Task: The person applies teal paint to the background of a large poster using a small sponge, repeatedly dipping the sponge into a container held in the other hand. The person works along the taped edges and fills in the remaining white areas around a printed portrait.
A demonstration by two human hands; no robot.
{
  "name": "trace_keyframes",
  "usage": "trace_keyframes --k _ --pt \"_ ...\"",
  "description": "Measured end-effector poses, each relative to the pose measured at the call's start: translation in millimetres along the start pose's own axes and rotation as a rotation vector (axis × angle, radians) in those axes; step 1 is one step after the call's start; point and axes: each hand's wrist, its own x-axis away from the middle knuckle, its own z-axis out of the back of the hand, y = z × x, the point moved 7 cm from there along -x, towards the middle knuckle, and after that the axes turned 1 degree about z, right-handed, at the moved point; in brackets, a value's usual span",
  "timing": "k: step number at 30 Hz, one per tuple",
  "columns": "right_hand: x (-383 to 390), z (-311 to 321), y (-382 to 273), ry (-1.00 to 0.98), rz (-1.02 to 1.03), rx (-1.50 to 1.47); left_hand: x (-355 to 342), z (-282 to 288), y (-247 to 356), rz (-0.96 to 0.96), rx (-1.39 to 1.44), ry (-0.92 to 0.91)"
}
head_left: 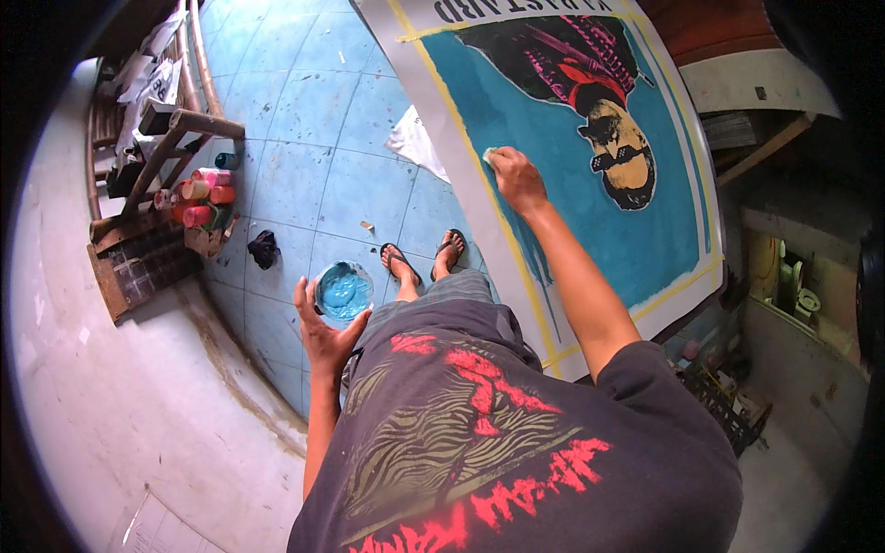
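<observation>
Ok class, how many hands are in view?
2: the left hand holds a tub of blue paint; the right hand, over the poster, holds a small pale thing.

the right hand (521, 182) holds a small pale pad (490, 156) at the left edge of the painting (659, 235) (its figure (595, 97) is upside down). left of the painting, the left hand (326, 341) holds a tub (370, 297) of blue paint (342, 291); farther left of the painting are a crumpled black bag (264, 249) and clustered paint jars (197, 191).
</observation>
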Motion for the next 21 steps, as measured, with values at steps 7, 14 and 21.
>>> trace_keyframes --k 7,14,21 --pt "18 4 -5 -0.016 0.027 0.014 2 -1 -5 0.055 0.06 0.007" --pt "14 24 -19 0.083 -0.01 -0.009 4 -5 -13 0.05 0.089 0.012" --pt "-56 -3 5 0.121 0.007 -0.053 2 -6 -13 0.046 0.086 -0.008"
